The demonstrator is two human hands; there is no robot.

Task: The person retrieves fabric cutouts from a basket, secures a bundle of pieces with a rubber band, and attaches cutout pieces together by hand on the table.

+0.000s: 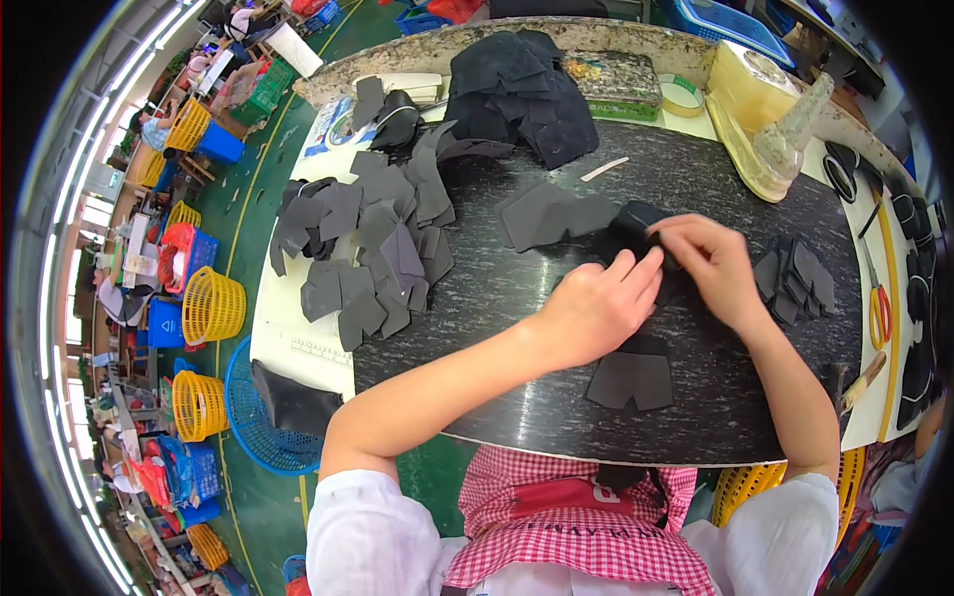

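Both hands meet over the dark speckled work board (477, 328), gripping one small black cut piece (634, 226) of fabric or leather. My left hand (599, 306) closes on its near side with bent fingers. At its right edge my right hand (704, 260) pinches it between thumb and fingers. Part of the piece is hidden behind the fingers. Flat dark grey pieces (545, 216) lie just left of it. Nearer to me, a notched black piece (631, 380) rests on the board. A small stack of dark pieces (793, 280) sits right of my right hand.
Loose grey pieces (383, 233) heap up on the left, and black sheets (522, 89) pile at the back. A glue-coated container (760, 119), tape roll (682, 96), red-handled scissors (880, 316) and brush (863, 382) stand or lie around the edges. A blue basket (260, 427) is beside the table.
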